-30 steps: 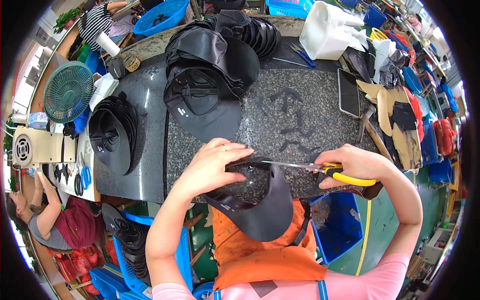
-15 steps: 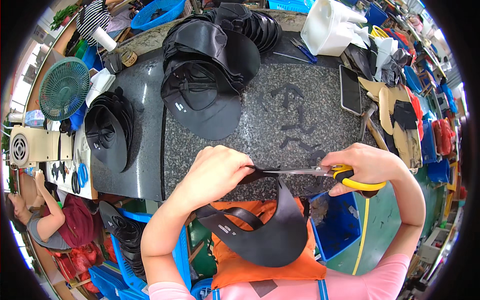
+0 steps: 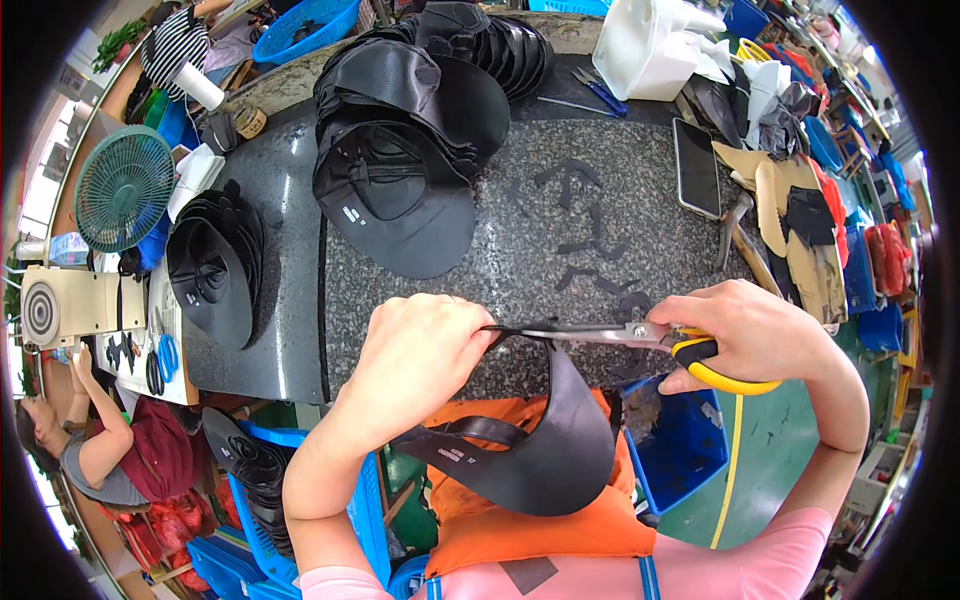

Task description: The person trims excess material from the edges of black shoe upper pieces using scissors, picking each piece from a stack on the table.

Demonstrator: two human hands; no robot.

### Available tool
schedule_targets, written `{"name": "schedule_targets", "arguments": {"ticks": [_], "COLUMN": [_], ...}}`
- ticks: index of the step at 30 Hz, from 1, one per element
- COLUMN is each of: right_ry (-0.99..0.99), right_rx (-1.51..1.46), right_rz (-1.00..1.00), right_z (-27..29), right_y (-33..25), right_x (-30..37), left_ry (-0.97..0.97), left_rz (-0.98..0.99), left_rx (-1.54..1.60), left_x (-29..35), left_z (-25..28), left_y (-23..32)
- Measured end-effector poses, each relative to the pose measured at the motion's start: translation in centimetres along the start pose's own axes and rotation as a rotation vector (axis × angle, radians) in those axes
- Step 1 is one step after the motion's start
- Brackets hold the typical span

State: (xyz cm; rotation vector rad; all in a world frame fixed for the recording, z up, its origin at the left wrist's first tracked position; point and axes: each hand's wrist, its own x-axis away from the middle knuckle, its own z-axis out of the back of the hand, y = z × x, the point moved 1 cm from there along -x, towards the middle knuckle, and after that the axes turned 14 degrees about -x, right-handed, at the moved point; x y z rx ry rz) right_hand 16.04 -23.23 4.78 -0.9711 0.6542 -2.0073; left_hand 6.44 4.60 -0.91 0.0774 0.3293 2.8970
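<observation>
A black shoe upper (image 3: 560,450) hangs over the near edge of the stone-topped bench, its broad curved part down in front of my orange apron. My left hand (image 3: 425,345) pinches the top edge of it between thumb and fingers. Scissors (image 3: 590,333) with yellow and black handles are gripped in my right hand (image 3: 740,335), fingers round the handles. Their blades point left and lie along the upper's edge, tips close to my left fingertips. Whether the blades are parted at the tips is hard to make out.
Stacked black uppers (image 3: 400,230) stand at the bench's far side, and a smaller stack (image 3: 215,265) lies left. Thin black offcuts (image 3: 590,245) are scattered on the stone. A phone (image 3: 697,168) and a hammer (image 3: 735,230) lie right. A blue bin (image 3: 680,455) stands below the edge.
The scissors and my right hand have shifted slightly, the handle loops tilting lower at the right. The upper's hanging part sits a little higher. My left hand keeps its pinch.
</observation>
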Motion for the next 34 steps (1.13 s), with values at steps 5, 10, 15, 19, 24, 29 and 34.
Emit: {"name": "schedule_targets", "arguments": {"ticks": [5,10,15,19,24,29,34], "right_ry": [0.071,0.096,0.072,0.139,0.119,0.152,0.211], "right_rx": [0.017,0.007,-0.051,-0.030,-0.088,-0.143,-0.104], "right_rz": [0.053,0.099,0.057,0.115,0.101,0.097,0.140], "right_z": [-0.4,-0.7,-0.8,-1.3,-1.7,-2.4,-2.9], "right_y": [0.3,0.4,0.6,1.0,1.4,1.5,1.8], "right_x": [0.5,0.4,0.7,0.7,0.6,0.6,0.7], "left_ry": [0.038,0.078,0.089,0.098,0.116,0.164,0.161], "left_rz": [0.023,-0.001,0.015,0.032,0.036,0.036,0.058], "left_rx": [0.022,0.021,0.082,0.124,0.206,0.231,0.214], "left_x": [0.4,0.5,0.5,0.3,0.3,0.3,0.3], "left_z": [0.4,0.5,0.8,0.5,0.9,0.9,1.2], "left_y": [0.6,1.0,0.9,1.4,1.5,1.7,1.9]}}
